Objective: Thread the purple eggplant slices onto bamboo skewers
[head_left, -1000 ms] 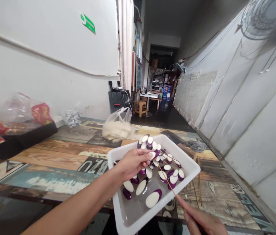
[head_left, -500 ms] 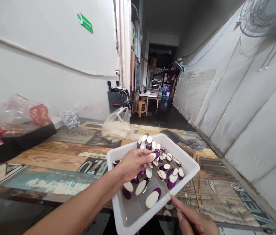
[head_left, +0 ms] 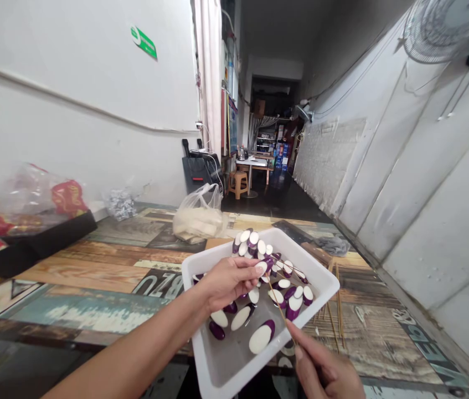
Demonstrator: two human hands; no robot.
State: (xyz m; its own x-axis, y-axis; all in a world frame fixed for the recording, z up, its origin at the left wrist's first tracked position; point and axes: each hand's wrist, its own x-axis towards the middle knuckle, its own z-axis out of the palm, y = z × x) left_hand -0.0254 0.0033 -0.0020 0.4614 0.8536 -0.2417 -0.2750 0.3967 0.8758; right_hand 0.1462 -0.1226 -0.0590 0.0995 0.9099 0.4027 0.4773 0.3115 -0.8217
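Above a white plastic tub (head_left: 213,382), my left hand (head_left: 230,282) pinches a purple-skinned, white-fleshed eggplant slice (head_left: 263,267) between thumb and fingers. My right hand (head_left: 321,363), by the tub's near right side, grips a thin bamboo skewer (head_left: 281,310). The skewer slants up and left, and its far end meets the held slice; whether the tip is inside it I cannot tell. More cut eggplant pieces (head_left: 261,338) lie in the tub, several bunched at the back corner. Thin sticks also show among the pieces at the back right.
Loose bamboo skewers (head_left: 339,310) lie on the patterned wooden table (head_left: 105,260) right of the tub. Behind the tub are a clear bag of pale pieces (head_left: 199,219) and a grey crumpled bag (head_left: 334,245). A black tray (head_left: 51,238) with red packages stands at left.
My right hand has shifted slightly left and up along with the skewer. The left hand keeps its pinch on the eggplant slice, nearly in place.
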